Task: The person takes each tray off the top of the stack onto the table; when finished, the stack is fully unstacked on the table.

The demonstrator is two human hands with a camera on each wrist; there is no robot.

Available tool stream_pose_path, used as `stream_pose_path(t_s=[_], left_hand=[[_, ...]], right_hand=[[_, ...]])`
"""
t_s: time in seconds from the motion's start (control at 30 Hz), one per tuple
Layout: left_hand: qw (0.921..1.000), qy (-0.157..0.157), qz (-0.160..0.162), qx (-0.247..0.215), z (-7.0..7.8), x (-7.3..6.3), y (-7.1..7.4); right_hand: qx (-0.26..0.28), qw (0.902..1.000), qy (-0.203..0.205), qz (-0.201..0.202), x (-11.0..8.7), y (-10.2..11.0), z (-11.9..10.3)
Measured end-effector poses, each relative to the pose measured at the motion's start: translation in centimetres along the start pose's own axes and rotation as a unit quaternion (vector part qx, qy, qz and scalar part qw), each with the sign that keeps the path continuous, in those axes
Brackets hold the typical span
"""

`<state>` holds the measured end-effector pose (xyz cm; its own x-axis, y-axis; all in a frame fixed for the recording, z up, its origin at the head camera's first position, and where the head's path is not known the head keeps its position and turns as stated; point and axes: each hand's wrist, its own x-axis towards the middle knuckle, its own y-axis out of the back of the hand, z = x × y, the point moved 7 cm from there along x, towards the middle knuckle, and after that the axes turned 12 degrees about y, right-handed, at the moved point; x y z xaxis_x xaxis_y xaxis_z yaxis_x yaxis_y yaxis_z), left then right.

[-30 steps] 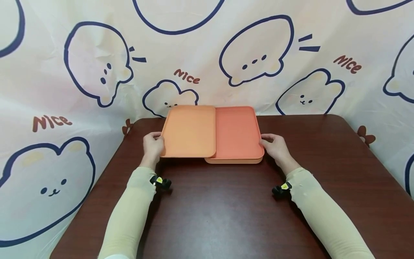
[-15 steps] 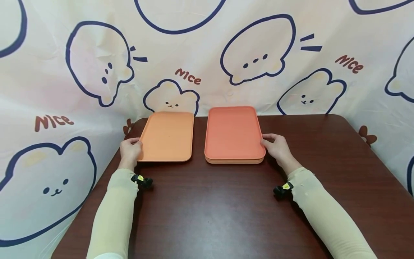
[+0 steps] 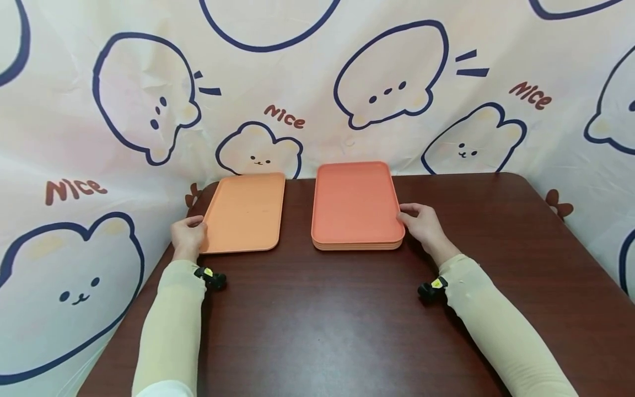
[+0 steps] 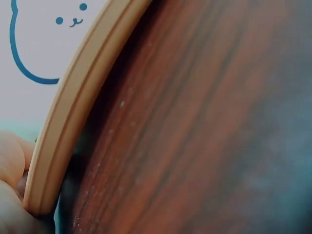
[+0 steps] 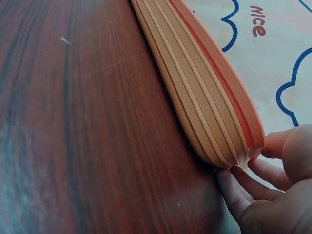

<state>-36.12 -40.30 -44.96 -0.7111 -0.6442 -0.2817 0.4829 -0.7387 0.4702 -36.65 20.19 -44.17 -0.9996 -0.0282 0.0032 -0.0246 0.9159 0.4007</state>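
Note:
A light orange tray [image 3: 244, 212] lies at the table's far left. At its left edge, my left hand [image 3: 188, 238] grips the near corner; in the left wrist view my fingers [image 4: 12, 158] hold the tray's rim [image 4: 73, 102]. Whether its underside fully touches the table, I cannot tell. To the right is a stack of trays with a coral tray [image 3: 355, 204] on top and several light orange trays [image 5: 195, 97] below. My right hand [image 3: 423, 223] holds the stack's right edge, with fingertips against the stacked rims near the corner in the right wrist view.
A dark brown wooden table [image 3: 317, 325] extends under both arms. Behind it and along its sides hangs a pale cloth [image 3: 317, 71] printed with blue bear outlines. A strip of bare table separates the single tray from the stack.
My left hand has drawn the light orange tray off the coral tray, leftward and a little toward me, and lowered it. The right hand and the stack have stayed in place.

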Motion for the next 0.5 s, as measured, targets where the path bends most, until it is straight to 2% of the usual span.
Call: stream_pose_path(t_s=[0.17,0.5], left_hand=[[0.9999,-0.005,0.017,-0.001,-0.17,0.32,0.08],[0.9997,-0.003,0.003,0.025,0.29,0.59,0.17]], right_hand=[[0.003,1.0000,-0.001,-0.001,-0.04,-0.05,-0.02],[0.005,1.0000,-0.003,-0.003,-0.01,0.00,-0.01]])
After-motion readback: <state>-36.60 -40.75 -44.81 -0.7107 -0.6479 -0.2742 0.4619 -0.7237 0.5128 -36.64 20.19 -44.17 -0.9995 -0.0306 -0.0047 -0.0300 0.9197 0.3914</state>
